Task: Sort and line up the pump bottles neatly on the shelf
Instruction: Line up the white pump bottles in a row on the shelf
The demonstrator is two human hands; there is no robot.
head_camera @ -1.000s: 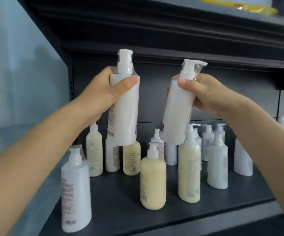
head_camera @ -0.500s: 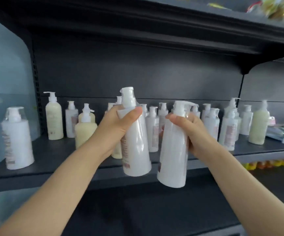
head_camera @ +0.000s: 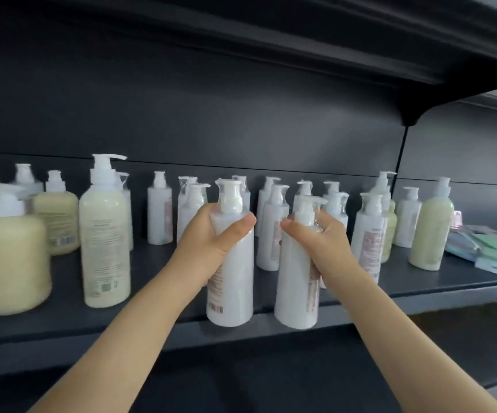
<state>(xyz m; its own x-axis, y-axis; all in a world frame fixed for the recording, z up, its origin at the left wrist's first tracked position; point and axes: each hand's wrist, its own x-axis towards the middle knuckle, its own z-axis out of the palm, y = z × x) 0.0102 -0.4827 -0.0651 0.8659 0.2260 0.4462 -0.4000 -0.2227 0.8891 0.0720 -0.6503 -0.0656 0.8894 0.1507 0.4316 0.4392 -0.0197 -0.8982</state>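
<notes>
My left hand [head_camera: 208, 236] grips a tall white pump bottle [head_camera: 231, 281] near its shoulder. My right hand [head_camera: 321, 242] grips a second white pump bottle [head_camera: 296, 290] just below its pump. Both bottles are upright, side by side, their bases level with the front edge of the dark shelf [head_camera: 158, 311]. Behind them stand several white pump bottles [head_camera: 272, 231] in loose rows. Cream-coloured pump bottles [head_camera: 106, 236] stand at the left, and another cream bottle [head_camera: 432, 231] stands at the right.
A stack of flat green and blue packs [head_camera: 491, 248] lies at the shelf's right end. An upper shelf [head_camera: 360, 55] overhangs close above. A lower dark shelf [head_camera: 241, 377] lies beneath my forearms.
My view has swung right along the shelf and closer to it. Both hands have carried their bottles down, from raised and tilted to upright at the shelf's front edge.
</notes>
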